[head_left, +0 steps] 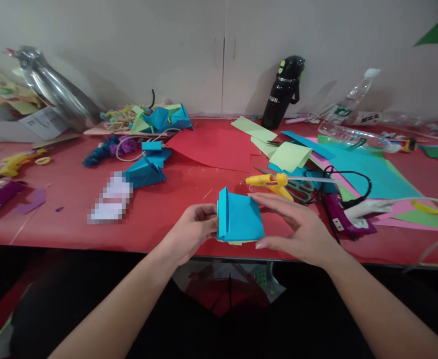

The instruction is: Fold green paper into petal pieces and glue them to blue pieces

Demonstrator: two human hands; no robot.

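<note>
A folded blue paper piece is held up at the table's front edge, with a raised fold along its left side and a bit of pale green paper under its lower edge. My left hand pinches its left side between thumb and fingers. Around its right side, my right hand has thumb and fingers spread apart, the tips at the paper's upper and lower right corners. Just behind the paper lies a yellow glue gun, with scissors beside it.
Red paper and pale green sheets lie farther back. Folded blue shapes sit left. A black bottle stands at the wall. At right are a purple power strip, blue sheets and a clear bottle.
</note>
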